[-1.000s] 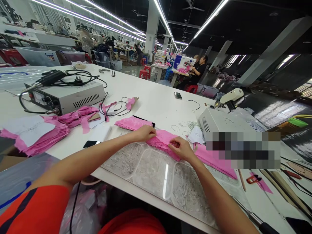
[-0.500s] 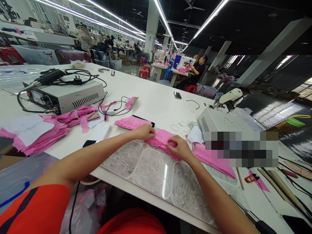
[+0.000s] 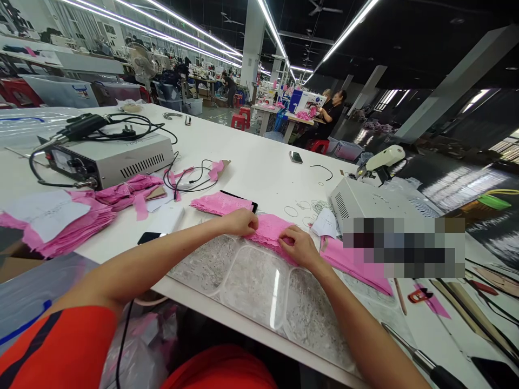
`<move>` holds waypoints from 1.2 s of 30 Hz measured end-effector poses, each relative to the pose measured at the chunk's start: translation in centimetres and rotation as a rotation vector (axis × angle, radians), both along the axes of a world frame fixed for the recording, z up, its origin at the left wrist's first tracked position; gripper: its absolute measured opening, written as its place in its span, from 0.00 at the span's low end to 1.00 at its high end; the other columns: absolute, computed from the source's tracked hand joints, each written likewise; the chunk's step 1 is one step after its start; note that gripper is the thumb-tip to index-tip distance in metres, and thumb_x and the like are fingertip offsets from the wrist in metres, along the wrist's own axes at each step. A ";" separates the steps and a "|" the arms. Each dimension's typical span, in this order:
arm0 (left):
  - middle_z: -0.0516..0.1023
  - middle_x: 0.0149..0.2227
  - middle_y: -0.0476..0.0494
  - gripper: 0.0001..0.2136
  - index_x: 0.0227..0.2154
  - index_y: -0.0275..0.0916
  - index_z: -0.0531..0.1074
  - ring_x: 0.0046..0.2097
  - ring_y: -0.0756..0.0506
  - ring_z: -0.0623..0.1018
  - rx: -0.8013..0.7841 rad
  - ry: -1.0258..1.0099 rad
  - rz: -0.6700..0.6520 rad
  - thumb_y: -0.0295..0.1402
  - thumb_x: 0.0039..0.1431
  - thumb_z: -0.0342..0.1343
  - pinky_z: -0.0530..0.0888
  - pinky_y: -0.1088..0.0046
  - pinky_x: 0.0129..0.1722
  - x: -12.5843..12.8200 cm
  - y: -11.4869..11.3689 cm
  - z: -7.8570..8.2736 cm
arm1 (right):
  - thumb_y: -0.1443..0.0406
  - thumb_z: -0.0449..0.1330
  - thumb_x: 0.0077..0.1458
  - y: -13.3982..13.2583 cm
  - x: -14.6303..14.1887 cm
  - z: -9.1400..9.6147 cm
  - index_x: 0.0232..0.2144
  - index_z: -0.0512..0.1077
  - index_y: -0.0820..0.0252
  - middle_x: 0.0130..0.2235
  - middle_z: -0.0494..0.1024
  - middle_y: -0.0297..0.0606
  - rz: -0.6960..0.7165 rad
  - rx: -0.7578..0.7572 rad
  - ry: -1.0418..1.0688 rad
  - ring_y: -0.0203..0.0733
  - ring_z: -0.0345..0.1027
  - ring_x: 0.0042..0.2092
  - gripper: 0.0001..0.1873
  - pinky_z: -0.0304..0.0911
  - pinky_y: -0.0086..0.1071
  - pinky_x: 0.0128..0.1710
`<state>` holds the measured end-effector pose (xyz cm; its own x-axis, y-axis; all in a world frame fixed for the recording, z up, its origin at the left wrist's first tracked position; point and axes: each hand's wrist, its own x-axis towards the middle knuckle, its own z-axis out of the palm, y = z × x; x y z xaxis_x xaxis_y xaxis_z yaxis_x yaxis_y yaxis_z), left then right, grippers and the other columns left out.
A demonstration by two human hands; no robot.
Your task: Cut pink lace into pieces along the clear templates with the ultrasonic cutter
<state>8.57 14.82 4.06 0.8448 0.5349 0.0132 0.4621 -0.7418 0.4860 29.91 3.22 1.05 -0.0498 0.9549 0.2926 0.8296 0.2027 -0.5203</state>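
Observation:
A stack of pink lace pieces [image 3: 270, 228] lies on the white table [image 3: 259, 167] just beyond several clear plastic trays [image 3: 255, 281]. My left hand [image 3: 240, 222] pinches the stack's left edge, fingers curled closed. My right hand [image 3: 299, 247] pinches its near right edge, fingers bent on the lace. More pink fabric [image 3: 352, 262] extends to the right under my right wrist. A second pink lace piece [image 3: 219, 203] lies on a dark phone just behind my left hand.
A grey power unit [image 3: 109, 159] with cables sits at left, with a pile of pink fabric [image 3: 68, 221] and paper in front. A white machine box [image 3: 365, 205] stands at right. Tools and red snips [image 3: 417, 295] lie far right. Other people work at distant tables.
My two hands have edged slightly closer together on the pink lace stack; little else has moved.

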 end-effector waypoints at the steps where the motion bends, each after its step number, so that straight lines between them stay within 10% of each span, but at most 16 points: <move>1: 0.77 0.28 0.48 0.06 0.23 0.37 0.74 0.30 0.49 0.73 0.027 0.007 -0.004 0.24 0.44 0.53 0.64 0.79 0.29 0.1 -0.1 -0.1 | 0.65 0.56 0.52 0.0 0.0 -0.1 0.26 0.73 0.56 0.33 0.74 0.36 0.000 0.003 0.002 0.38 0.67 0.35 0.06 0.60 0.33 0.36; 36: 0.76 0.25 0.48 0.07 0.26 0.38 0.74 0.27 0.48 0.71 0.185 0.092 0.113 0.27 0.52 0.50 0.59 0.75 0.25 0.8 -1.3 0.7 | 0.61 0.58 0.52 1.6 -3.2 1.4 0.30 0.74 0.56 0.37 0.76 0.37 -0.026 -0.001 -0.025 0.38 0.68 0.37 0.06 0.60 0.32 0.36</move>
